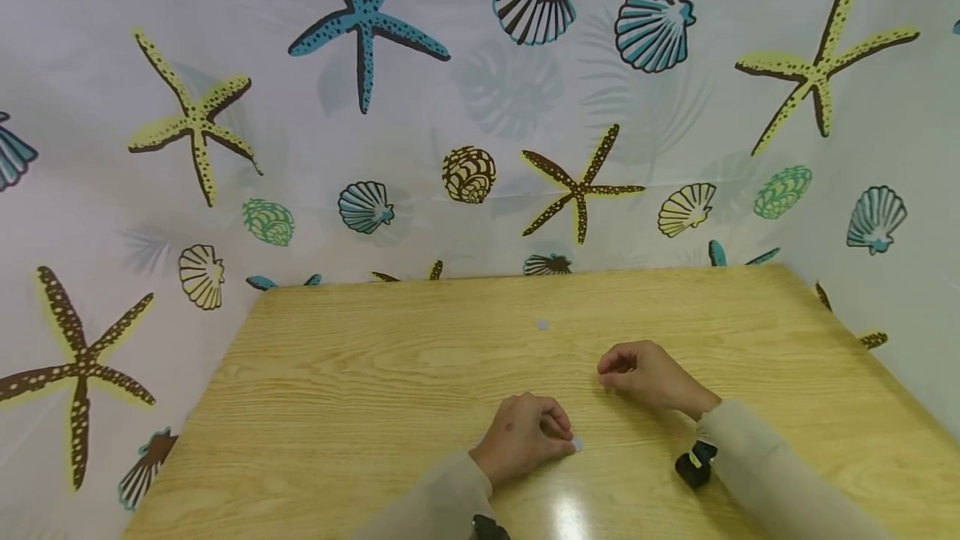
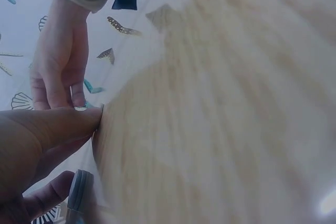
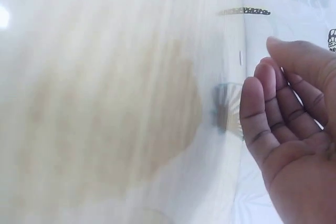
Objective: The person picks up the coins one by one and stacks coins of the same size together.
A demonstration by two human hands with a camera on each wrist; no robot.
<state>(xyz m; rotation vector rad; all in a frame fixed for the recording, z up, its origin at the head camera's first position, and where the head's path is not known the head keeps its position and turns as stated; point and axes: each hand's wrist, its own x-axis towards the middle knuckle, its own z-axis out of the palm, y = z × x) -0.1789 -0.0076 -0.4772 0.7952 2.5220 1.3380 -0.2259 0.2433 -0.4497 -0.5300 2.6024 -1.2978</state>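
Near the front middle of the table, my left hand (image 1: 522, 438) pinches a small round silver-grey coin (image 1: 577, 444) between thumb and fingers. The coin (image 2: 102, 109) shows as a thin edge at the thumb tip in the left wrist view. Below that thumb, grey round pieces (image 2: 79, 191) appear edge-on, like stacked coins; how many cannot be told. My right hand (image 1: 654, 377) hovers over the table to the right, its fingers loosely bent. In the right wrist view the right hand (image 3: 294, 103) shows nothing in its grasp. Farther back lies another grey coin (image 1: 542, 325).
The light wood-grain table (image 1: 360, 357) is bounded at the back and sides by a white cloth (image 1: 420, 248) printed with starfish and shells. Dark bands with a camera (image 1: 696, 465) sit on the wrists. Lamp glare (image 1: 567, 515) shines at the front.
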